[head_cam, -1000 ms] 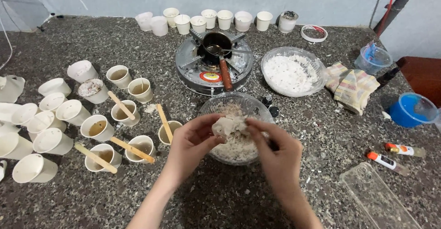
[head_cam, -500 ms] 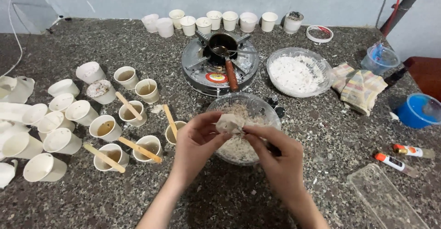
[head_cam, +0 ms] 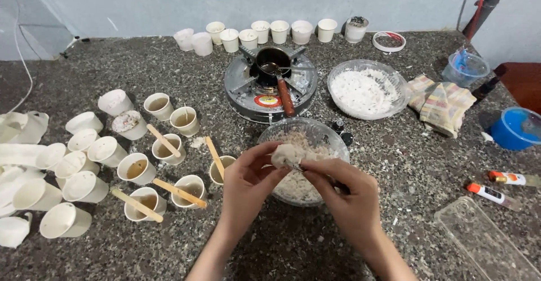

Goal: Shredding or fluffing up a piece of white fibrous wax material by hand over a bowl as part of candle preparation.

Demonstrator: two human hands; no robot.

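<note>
A: What are the hands doing?

B: The left hand (head_cam: 248, 181) and right hand (head_cam: 345, 197) both pinch one pale lump (head_cam: 286, 155), held just above the glass bowl (head_cam: 329, 136) of flaky shavings at the middle of the desk (head_cam: 406, 163).

A: Anything hard to see?

B: The right hand covers the bowl's near right rim. The clear tray (head_cam: 484, 241) at the near right is cut off by the frame edge, as are the paper cups (head_cam: 67, 188) on the far left.

A: Changed since before?

B: The lump was resting lower, closer to the heap; now it is lifted and the fingertips press tighter together.
</note>
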